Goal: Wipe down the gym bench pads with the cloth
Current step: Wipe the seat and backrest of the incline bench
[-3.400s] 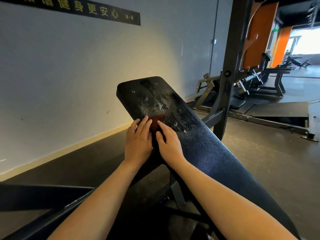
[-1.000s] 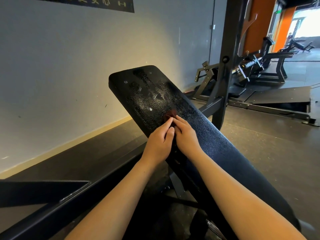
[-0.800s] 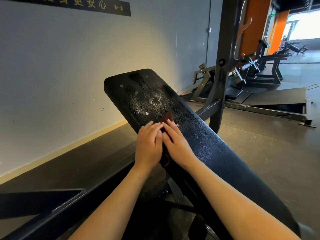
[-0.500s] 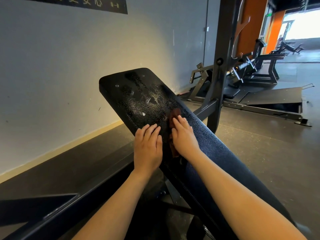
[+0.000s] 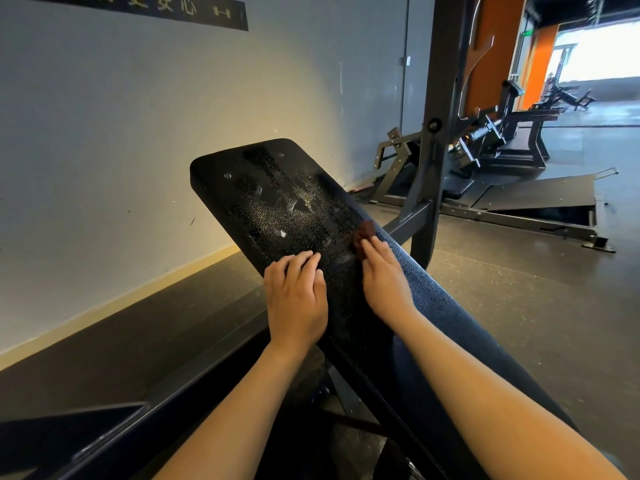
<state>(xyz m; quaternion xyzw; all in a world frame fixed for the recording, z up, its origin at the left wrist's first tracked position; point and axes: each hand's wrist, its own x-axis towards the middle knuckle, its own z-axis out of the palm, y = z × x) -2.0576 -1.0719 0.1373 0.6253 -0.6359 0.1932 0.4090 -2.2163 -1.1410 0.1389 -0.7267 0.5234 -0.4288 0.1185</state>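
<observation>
Grey gym wall [image 5: 138, 116] fills the left half of the frame, with a dark sign strip [image 5: 187, 8] of pale characters along its upper left edge. At centre, a black bench pad [image 5: 277, 202] slopes from the lower right up toward the wall, and its rounded top end sits just above the middle of the frame. The upper part of the pad is speckled with droplets and pale smears.

Your left hand [image 5: 296, 299] lies palm down on the pad near its left edge, fingers straight and close together, holding nothing. Your right hand [image 5: 384, 282] lies palm down toward the pad's right edge, fingers straight and pressing on a small reddish-brown cloth [image 5: 363, 233]. Only the cloth's far end shows, poking out beyond your fingertips, flat against the pad. The two hands are near each other but apart, with bare pad between them.

Right of centre, a dark steel rack upright [image 5: 436, 133] rises out of the top of the frame. Behind it, in the upper right, stand black weight machines [image 5: 502, 133] on a dark speckled floor [image 5: 519, 306], and a bright doorway [image 5: 599, 53] glows beside orange panels.
</observation>
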